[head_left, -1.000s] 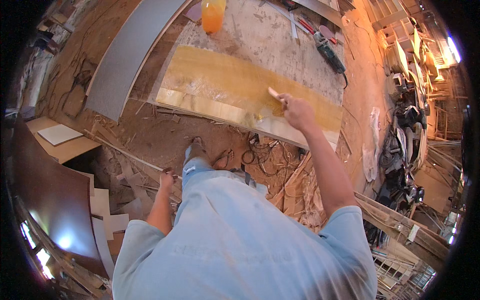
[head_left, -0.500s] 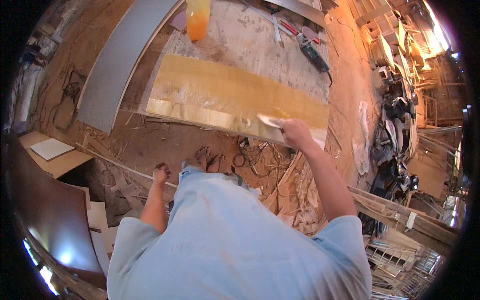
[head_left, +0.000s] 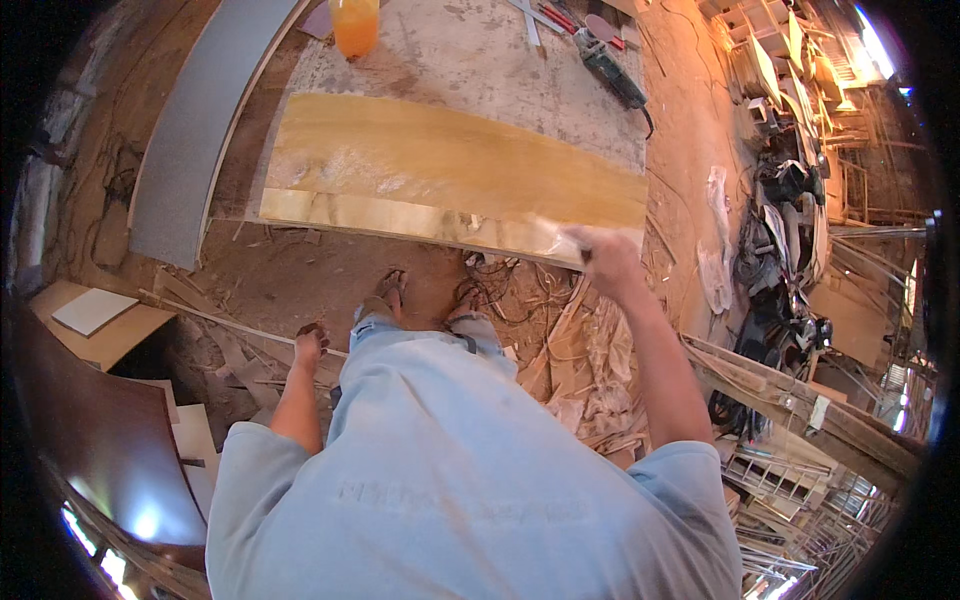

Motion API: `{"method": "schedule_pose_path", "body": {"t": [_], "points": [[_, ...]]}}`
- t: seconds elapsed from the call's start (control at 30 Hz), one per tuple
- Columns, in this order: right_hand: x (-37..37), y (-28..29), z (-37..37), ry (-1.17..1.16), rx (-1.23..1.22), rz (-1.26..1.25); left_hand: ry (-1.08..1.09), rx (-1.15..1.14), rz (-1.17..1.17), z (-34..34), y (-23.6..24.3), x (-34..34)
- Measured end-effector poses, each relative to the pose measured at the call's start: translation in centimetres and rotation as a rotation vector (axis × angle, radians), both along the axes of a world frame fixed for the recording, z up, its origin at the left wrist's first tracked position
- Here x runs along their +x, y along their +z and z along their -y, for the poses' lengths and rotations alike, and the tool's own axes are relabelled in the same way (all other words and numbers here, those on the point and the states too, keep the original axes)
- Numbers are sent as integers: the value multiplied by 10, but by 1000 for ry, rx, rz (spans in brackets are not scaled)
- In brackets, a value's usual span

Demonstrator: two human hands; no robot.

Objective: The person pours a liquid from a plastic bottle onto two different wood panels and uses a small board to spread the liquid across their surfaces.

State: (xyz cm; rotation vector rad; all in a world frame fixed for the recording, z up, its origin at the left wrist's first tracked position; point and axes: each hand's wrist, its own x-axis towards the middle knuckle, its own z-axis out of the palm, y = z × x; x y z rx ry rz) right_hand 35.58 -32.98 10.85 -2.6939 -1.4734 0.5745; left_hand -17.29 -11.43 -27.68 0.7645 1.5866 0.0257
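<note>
A long board (head_left: 450,165) lies across the work surface, its face coated with a wet, amber, shiny layer. Along its near edge runs a paler, glossy strip. My right hand (head_left: 610,262) is closed round a flat pale spreader (head_left: 552,232), smeared by motion, at the right end of that strip. My left hand (head_left: 311,342) hangs low beside my leg, over the floor scraps, its fingers loosely bent and apart, with nothing seen in it. A clear container of orange liquid (head_left: 356,28) stands beyond the board.
An angle grinder (head_left: 612,72) with a cable lies at the far right of the work surface (head_left: 450,70). A long grey panel (head_left: 205,130) is at left. Wood scraps, cables and crumpled plastic (head_left: 605,375) litter the floor. A dark glossy panel (head_left: 110,440) leans at lower left.
My right hand and the spreader have moved right along the board's near edge. The whole view has shifted slightly, so the board sits further up and left. My left hand still hangs low.
</note>
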Motion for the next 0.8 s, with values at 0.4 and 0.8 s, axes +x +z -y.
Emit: {"method": "schedule_pose_path", "body": {"t": [0.4, 0.8], "points": [[70, -32, 18, 53, 20, 41, 215, 66, 157, 102, 8, 78], [104, -2, 63, 240, 149, 3, 244, 60, 189, 240, 7, 135]]}}
